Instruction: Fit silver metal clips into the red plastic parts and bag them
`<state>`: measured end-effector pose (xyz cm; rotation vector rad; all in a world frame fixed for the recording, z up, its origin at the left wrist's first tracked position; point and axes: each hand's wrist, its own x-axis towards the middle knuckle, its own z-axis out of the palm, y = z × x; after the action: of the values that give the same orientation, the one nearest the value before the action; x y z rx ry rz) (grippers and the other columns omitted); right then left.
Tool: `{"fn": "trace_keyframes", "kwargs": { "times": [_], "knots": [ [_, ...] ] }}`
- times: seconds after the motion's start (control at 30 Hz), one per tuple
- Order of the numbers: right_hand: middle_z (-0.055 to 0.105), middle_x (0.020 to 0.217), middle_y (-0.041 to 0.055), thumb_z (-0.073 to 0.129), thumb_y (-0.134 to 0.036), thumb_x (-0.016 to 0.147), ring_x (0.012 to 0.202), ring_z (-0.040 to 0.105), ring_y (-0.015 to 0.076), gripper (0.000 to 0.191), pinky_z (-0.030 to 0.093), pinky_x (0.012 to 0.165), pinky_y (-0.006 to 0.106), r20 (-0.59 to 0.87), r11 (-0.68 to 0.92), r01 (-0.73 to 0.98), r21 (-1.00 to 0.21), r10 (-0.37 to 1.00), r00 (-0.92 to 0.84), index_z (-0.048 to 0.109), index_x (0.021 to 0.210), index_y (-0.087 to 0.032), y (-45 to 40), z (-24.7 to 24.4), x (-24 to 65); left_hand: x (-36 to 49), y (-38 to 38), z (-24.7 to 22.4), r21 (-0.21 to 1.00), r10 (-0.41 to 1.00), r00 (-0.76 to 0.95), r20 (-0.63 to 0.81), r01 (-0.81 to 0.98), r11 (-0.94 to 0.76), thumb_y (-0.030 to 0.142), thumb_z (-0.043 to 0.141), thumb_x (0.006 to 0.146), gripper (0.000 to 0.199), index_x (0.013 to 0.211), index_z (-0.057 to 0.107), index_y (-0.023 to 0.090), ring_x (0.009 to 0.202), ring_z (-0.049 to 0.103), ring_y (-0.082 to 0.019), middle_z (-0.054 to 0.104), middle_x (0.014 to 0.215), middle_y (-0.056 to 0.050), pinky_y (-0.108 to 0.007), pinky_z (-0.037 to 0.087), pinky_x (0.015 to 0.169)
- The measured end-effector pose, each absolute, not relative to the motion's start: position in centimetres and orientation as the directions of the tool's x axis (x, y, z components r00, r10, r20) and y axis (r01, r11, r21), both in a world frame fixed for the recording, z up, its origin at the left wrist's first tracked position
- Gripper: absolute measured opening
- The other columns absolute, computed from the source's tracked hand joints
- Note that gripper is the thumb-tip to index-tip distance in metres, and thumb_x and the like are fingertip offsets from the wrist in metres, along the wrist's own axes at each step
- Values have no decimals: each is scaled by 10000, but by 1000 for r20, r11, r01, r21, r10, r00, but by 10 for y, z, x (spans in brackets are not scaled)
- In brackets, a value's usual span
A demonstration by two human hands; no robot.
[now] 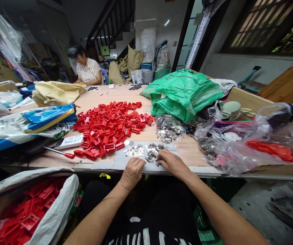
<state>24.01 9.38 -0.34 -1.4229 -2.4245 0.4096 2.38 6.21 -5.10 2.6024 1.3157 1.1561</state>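
Observation:
Two small heaps of metal pieces lie on a grey sheet [121,160] at the table's front edge. The left heap [134,150] is bright and flat; the right heap [153,151] is darker. My left hand [133,172] is just below the bright heap, its fingers pressed together; whatever they hold is hidden. My right hand [173,163] is at the right side of the darker heap, fingers bent down onto its pieces, closed on something too small to name. Beyond the sheet, to the left, spreads a large pile of red plastic parts [110,126].
A clear bag of metal pieces [169,127] and a green sack [182,90] stand right of the red pile. Plastic bags [228,146] cover the right side. An open sack of red parts [57,207] is at lower left. A person [89,69] sits across the table.

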Motion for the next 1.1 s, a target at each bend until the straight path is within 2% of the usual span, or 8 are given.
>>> {"fn": "trace_keyframes", "kwargs": {
  "times": [0.17, 0.3, 0.43, 0.6, 0.77, 0.93, 1.1],
  "knots": [
    [610, 905, 27, 507, -161, 859, 817, 582, 168, 104, 441, 711, 258, 173, 446, 824, -350, 895, -411, 580, 909, -216, 95, -7, 236, 18, 61, -55, 437, 735, 247, 631, 670, -601, 123, 486, 888, 190, 1018, 597, 207, 867, 630, -171, 695, 897, -42, -327, 528, 804],
    [608, 993, 34, 498, -156, 875, 855, 596, 167, 148, 455, 688, 243, 189, 472, 832, -293, 881, -433, 595, 964, -226, 89, -9, 232, 14, 65, -57, 501, 765, 144, 628, 677, -539, 99, 493, 879, 205, 1013, 607, 204, 885, 641, -174, 704, 932, -44, -342, 537, 809],
    [601, 1043, 22, 494, -178, 893, 904, 601, 160, 164, 473, 729, 244, 183, 533, 770, -350, 846, -501, 617, 978, -245, 87, -12, 238, 14, 66, -55, 522, 788, 127, 603, 684, -509, 78, 529, 853, 216, 998, 622, 208, 889, 632, -175, 705, 927, -33, -345, 535, 812],
    [627, 1050, 31, 515, -195, 885, 933, 610, 178, 179, 478, 788, 280, 232, 491, 784, -381, 871, -433, 621, 1022, -240, 93, -14, 246, 26, 73, -45, 503, 800, 186, 570, 691, -519, 110, 577, 831, 247, 1040, 635, 227, 909, 596, -203, 691, 961, -42, -398, 507, 826],
    [641, 965, 23, 525, -204, 880, 863, 612, 172, 131, 475, 739, 269, 153, 458, 824, -334, 889, -432, 636, 942, -239, 95, -10, 244, 39, 82, -39, 436, 768, 337, 544, 668, -602, 171, 585, 839, 163, 962, 671, 236, 884, 565, -205, 682, 898, -40, -400, 475, 838],
    [637, 937, 33, 513, -218, 897, 855, 609, 181, 126, 467, 754, 277, 158, 442, 850, -285, 897, -413, 631, 939, -223, 95, -6, 247, 38, 81, -43, 425, 782, 331, 528, 694, -581, 168, 520, 878, 151, 840, 661, 207, 837, 539, -195, 656, 807, -42, -373, 458, 816],
    [632, 1001, 40, 543, -175, 868, 893, 603, 178, 187, 459, 754, 257, 143, 442, 848, -292, 897, -418, 628, 1024, -235, 97, -2, 233, 38, 80, -43, 417, 805, 314, 504, 727, -545, 210, 591, 841, 123, 951, 644, 206, 880, 535, -214, 647, 853, -50, -386, 450, 818]
  ]
}}
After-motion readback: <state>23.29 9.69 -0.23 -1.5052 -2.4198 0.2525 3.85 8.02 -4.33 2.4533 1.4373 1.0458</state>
